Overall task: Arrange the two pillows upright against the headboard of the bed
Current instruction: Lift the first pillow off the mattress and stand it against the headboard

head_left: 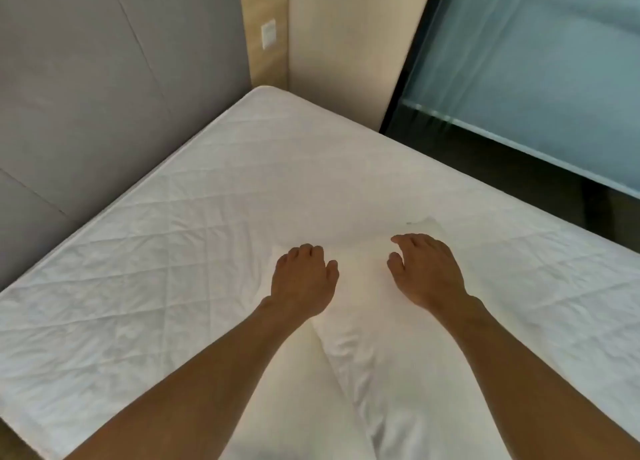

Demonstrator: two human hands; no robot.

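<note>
Two bare forearms run up from the bottom edge of the frame to the pillows, which lie flat on the bed [173, 251] in the lower middle. One cream pillow [277, 390] sits at lower centre-left, and a white pillow [374, 355] overlaps it on the right, their seam running diagonally between the arms. Left hand [303, 279] rests palm-down on the far end with fingers curled, seemingly pinching fabric, though I cannot tell for sure. Right hand [427, 272] lies spread and loose on the white pillow's far edge, grasping nothing. Headboard [86, 96], grey and panelled, stands at upper left, well apart from both pillows. They look light, soft and floppy, with loose casing that would slip and bunch; better to grip the stuffing at two corners than cloth alone, and they will likely sag when stood up
</note>
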